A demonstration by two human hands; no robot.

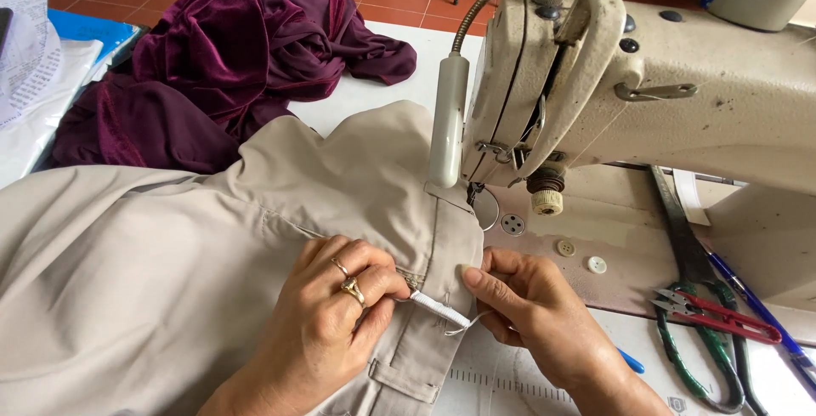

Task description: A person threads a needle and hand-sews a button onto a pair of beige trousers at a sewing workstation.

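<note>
Hands first, nearest to me: my left hand [327, 314], two rings on one finger, lies curled on the beige garment [153, 271], its fingertips pinched shut on the fabric's folded edge where a short strip of white tape [433, 307] sticks out. My right hand [531, 318] comes in from the other side, thumb pressed against the same edge and fingers folded under it, so I count it as closed on the garment too; a loose thread end dangles between the two hands. The garment spreads across the white table [510, 378] to my left, a pocket flap showing at the bottom of the view. To the right, near my right wrist, I see a pair of green-handled shears [693, 339] with red thread snips [722, 314] lying across them, and a blue pen [765, 314] just beside. Past my fingers, two pale buttons [581, 256] rest on the bed of the cream sewing machine [680, 84]; its presser foot area sits at the garment's upper edge, behind a small white lamp [446, 123] on a flexible neck. Farther off, a heap of dark purple velvet cloth [229, 59] lies on the table, touching the beige garment, with papers [30, 50] at the far left and terracotta floor tiles beyond.
</note>
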